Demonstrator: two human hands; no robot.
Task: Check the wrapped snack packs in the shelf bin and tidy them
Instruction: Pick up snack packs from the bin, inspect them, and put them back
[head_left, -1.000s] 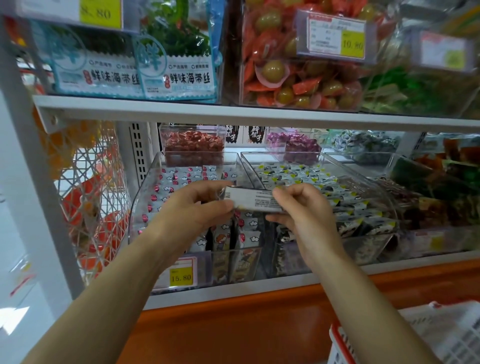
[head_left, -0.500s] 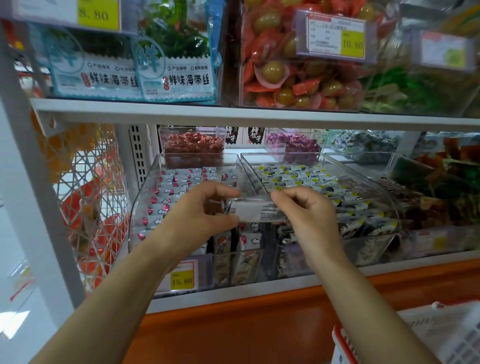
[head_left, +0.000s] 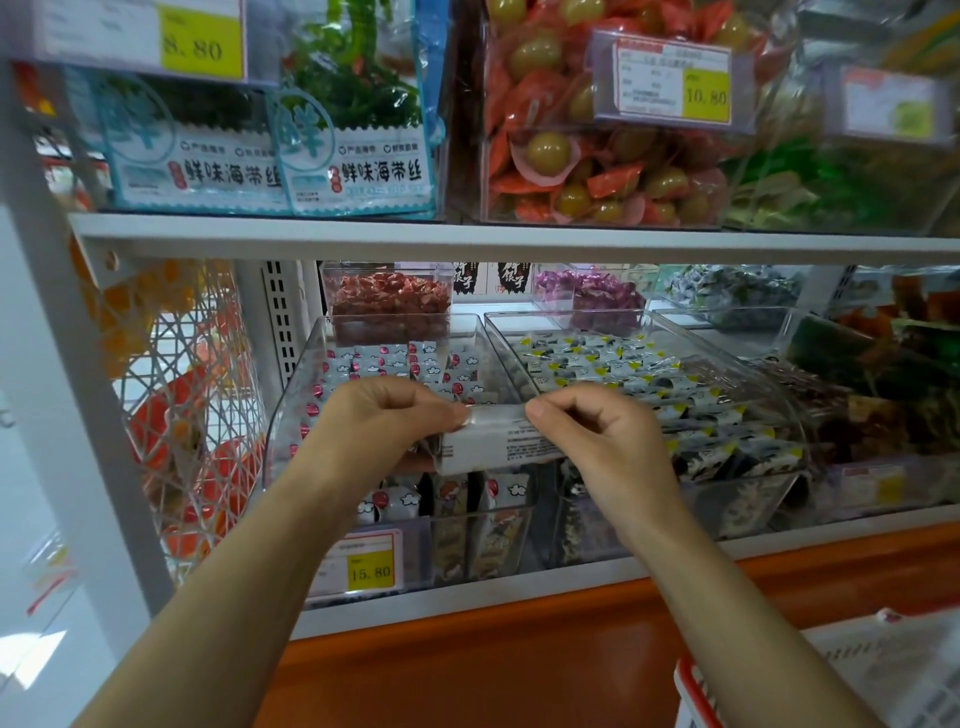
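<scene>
A small white wrapped snack pack (head_left: 496, 441) with fine print is held flat in front of the shelf. My left hand (head_left: 384, 421) pinches its left end and my right hand (head_left: 592, 441) pinches its right end. Behind them stands a clear shelf bin (head_left: 296, 405) filled with white packs (head_left: 395, 364) marked with red dots. To its right a second clear bin (head_left: 748, 374) holds several white, black and yellow packs (head_left: 597, 353).
Upper shelf (head_left: 467, 234) carries seaweed bags (head_left: 353, 114) and a bin of red-wrapped snacks (head_left: 597, 171). Price tag 15.80 (head_left: 369, 564) hangs on the lower shelf front. A wire basket (head_left: 187, 415) hangs at left. A white and red basket (head_left: 831, 675) sits at bottom right.
Both hands have lowered slightly with the pack, and it has tipped from edge-on to showing its printed face toward me.
</scene>
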